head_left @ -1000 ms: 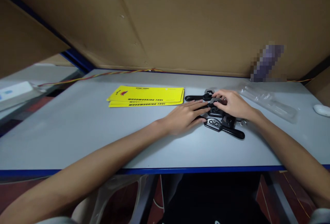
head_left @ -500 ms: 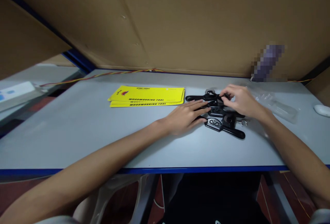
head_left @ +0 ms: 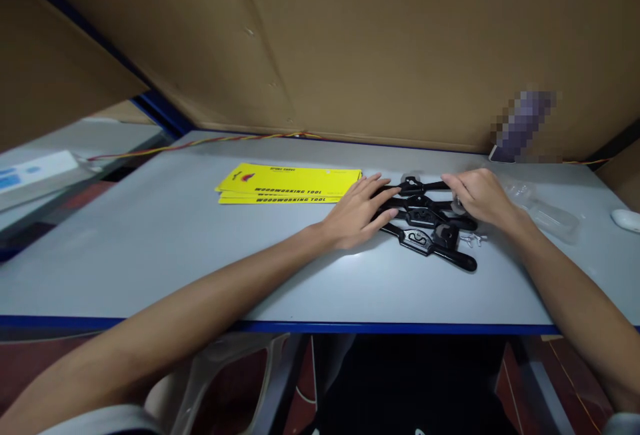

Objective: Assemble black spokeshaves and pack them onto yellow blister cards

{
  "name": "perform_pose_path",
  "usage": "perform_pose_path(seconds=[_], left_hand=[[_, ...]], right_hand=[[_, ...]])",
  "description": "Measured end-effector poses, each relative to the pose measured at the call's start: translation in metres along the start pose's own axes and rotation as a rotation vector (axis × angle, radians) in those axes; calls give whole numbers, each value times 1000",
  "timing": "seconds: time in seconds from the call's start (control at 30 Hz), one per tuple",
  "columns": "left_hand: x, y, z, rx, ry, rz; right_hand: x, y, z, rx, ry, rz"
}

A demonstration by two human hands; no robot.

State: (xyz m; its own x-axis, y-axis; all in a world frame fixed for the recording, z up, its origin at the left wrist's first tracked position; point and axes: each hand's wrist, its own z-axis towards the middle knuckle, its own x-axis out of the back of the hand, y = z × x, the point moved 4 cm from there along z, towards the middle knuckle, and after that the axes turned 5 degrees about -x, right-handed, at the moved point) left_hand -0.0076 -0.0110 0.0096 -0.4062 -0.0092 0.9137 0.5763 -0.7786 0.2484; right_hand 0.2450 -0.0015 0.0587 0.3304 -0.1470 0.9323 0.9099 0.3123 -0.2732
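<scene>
Several black metal tools with long handles lie side by side on the grey table; the nearest black tool (head_left: 417, 240) points its right handle toward the front edge. My left hand (head_left: 357, 211) rests with spread fingers over the tools' left handles. At their right ends is my right hand (head_left: 475, 196), its fingers curled together; what they hold, if anything, is hidden. Small silvery screws (head_left: 473, 239) lie beside a black plate (head_left: 447, 236). Yellow printed cards (head_left: 290, 183) are stacked left of the tools, touching my left hand.
Clear plastic packaging (head_left: 553, 218) lies right of my right hand. A white mouse-like object (head_left: 627, 219) sits at the far right. A pixelated purple object (head_left: 523, 127) stands against the cardboard wall (head_left: 380, 55). A red and yellow cable (head_left: 200, 144) runs along the back.
My left hand has shifted left and back over the handles, against the cards. My right hand has moved slightly right, off the rear tool's middle, and its fingers have curled in.
</scene>
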Motion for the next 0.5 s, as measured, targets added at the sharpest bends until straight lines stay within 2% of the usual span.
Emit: perform_pose_path(seconds=[0.13,0.3,0.4,0.5], left_hand=[[-7,-4,0,31,-81,-8],[-6,-4,1,15,-88,-8],[-6,-3,2,18,-107,-3],[-6,-1,4,38,-150,5]], right_hand=[[5,-1,0,17,41,20],[1,2,13,51,89,49],[-8,-7,27,92,7,78],[-16,-30,38,182,-166,-77]])
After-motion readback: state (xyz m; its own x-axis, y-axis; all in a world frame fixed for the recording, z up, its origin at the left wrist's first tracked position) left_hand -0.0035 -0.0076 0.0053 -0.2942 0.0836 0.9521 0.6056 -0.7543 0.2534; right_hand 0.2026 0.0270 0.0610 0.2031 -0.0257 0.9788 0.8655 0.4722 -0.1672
